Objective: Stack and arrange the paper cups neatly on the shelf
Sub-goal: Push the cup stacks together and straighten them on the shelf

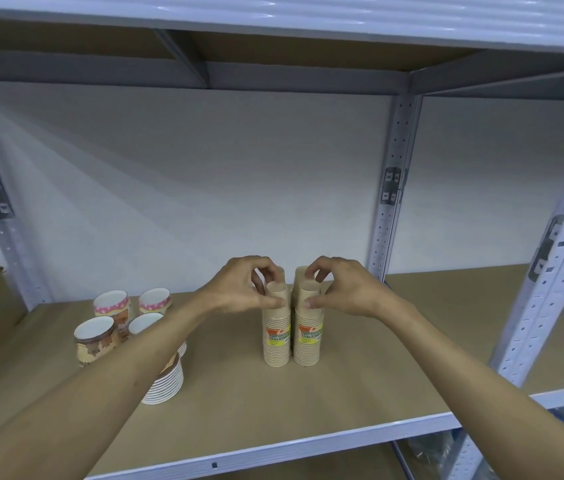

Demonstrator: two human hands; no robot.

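At the left of the frame, patterned cups (103,336) and a white-rimmed stack (165,384) stand loose on the shelf (342,393), not yet tidied. At centre, the left hand (242,289) pinches the top of the left kraft stack (276,336), fingers (275,302) closed on its upper cups. The right hand (341,291) grips the right kraft stack (308,336) likewise. The stacks stand just beside each other. This looks like squaring the pair; next probably comes releasing gently, then gathering the patterned cups.
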